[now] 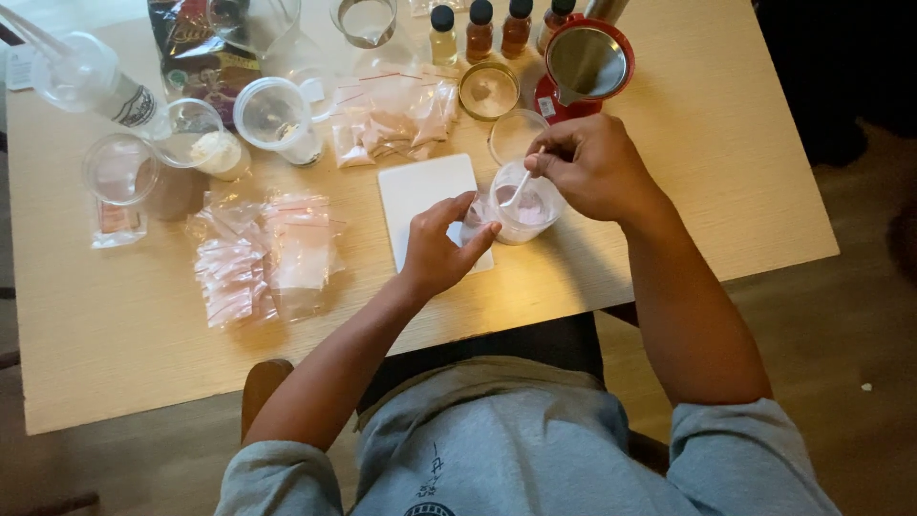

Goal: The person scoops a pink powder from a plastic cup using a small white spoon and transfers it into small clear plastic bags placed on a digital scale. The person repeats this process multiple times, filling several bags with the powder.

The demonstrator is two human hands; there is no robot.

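My right hand [594, 167] pinches a small white plastic spoon [517, 191] whose bowl dips into a clear plastic cup [531, 208] holding a pale pinkish powder. My left hand [437, 246] grips a small clear zip bag [475, 216] against the cup's left side, thumb and fingers closed on it. Both hands sit over the right edge of a white rectangular board [416, 194] on the wooden table [726, 143].
Piles of small zip bags lie at left [263, 253] and behind the board [392, 119]. Several clear cups and lids [272, 113], a round tin [488, 91], a red strainer cup [585, 65], small bottles [479, 29] and a dark foil pouch [196, 48] crowd the back.
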